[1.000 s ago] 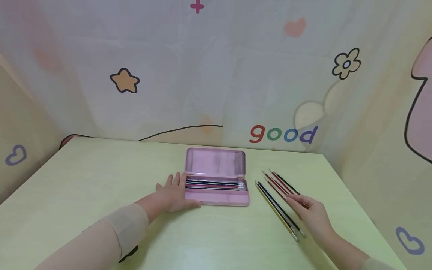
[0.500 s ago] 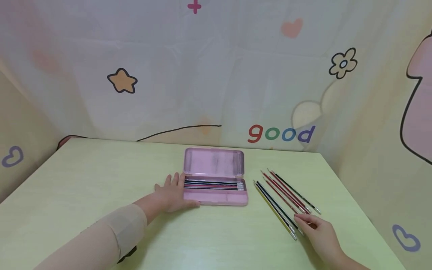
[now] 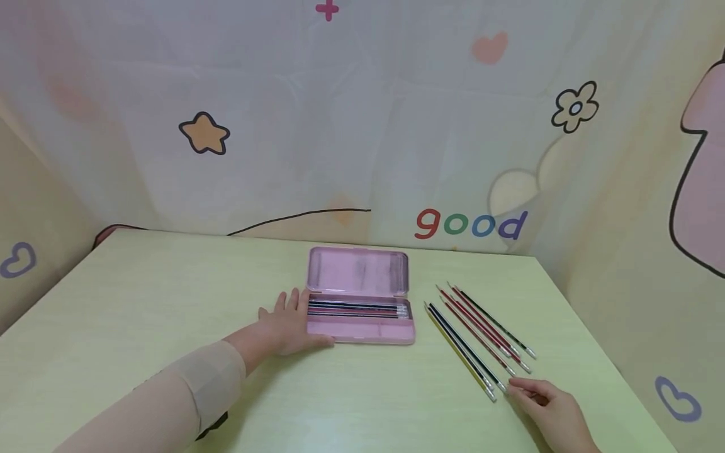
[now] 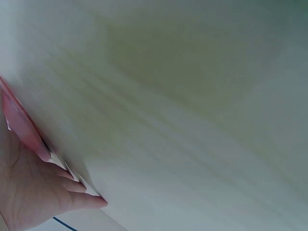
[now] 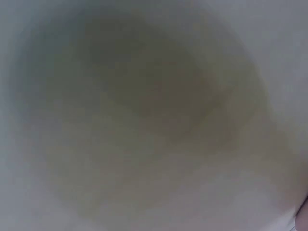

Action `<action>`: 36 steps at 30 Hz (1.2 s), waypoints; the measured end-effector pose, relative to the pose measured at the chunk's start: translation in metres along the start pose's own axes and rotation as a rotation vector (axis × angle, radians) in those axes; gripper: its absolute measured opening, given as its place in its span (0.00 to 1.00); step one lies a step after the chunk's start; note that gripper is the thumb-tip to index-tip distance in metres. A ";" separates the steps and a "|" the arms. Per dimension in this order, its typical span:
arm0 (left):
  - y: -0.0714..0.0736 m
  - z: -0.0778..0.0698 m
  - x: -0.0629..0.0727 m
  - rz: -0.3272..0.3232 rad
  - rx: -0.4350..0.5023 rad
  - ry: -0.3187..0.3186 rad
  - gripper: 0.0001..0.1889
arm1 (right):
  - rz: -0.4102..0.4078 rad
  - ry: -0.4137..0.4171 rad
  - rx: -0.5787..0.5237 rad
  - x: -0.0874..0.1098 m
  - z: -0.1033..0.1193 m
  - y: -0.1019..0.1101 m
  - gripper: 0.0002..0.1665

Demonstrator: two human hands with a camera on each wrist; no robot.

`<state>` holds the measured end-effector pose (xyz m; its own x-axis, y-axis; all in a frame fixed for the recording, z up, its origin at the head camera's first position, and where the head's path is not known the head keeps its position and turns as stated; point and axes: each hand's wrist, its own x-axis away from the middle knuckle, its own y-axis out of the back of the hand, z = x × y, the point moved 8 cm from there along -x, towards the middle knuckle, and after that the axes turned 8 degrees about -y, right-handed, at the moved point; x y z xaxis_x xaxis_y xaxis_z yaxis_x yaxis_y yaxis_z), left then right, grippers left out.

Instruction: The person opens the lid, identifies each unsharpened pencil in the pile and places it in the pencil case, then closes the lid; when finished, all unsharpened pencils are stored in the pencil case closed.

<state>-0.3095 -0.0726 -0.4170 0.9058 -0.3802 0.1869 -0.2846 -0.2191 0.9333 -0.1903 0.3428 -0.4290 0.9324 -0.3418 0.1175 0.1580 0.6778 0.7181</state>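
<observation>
In the head view a pink pencil case (image 3: 357, 332) lies with its lid folded back, several pencils (image 3: 357, 306) lined up in its rear compartment. My left hand (image 3: 286, 327), fingers spread and thumb along the front edge, rests against the case's left end; its fingers (image 4: 79, 198) also show in the left wrist view. To the right, several red, black and yellow pencils (image 3: 478, 327) lie in a loose fan, eraser ends towards me. My right hand (image 3: 546, 406) has thumb and forefinger bent close together beside the eraser end of a black pencil (image 3: 467, 346); whether they pinch it is unclear.
The pale table (image 3: 170, 302) meets a printed cloth backdrop (image 3: 362, 126) at the back and sides. The right wrist view holds mostly blurred tabletop, with a sliver of the right hand (image 5: 302, 219) at its lower right corner.
My right hand has drawn back from the red pencils towards me, uncovering their eraser ends, and is now by the black pencil's end. My left hand stays at the case.
</observation>
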 end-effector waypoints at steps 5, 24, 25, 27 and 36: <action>0.001 0.002 0.001 -0.007 0.003 0.002 0.61 | -0.064 0.060 0.029 0.001 0.003 -0.002 0.20; 0.002 0.004 0.002 -0.005 -0.001 0.012 0.61 | -0.211 0.128 0.113 0.002 0.011 0.000 0.09; 0.002 0.005 0.002 -0.005 0.001 0.012 0.61 | -0.214 0.126 0.113 0.002 0.011 0.000 0.09; 0.002 0.004 0.002 -0.006 0.003 0.009 0.61 | -0.200 0.098 0.105 0.001 0.009 0.001 0.10; 0.001 0.001 0.002 0.007 -0.002 -0.003 0.60 | -0.100 -0.073 -0.064 -0.005 0.004 0.012 0.23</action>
<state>-0.3087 -0.0739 -0.4160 0.9031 -0.3839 0.1925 -0.2900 -0.2145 0.9327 -0.1940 0.3500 -0.4176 0.8851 -0.4549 0.0987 0.2718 0.6771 0.6839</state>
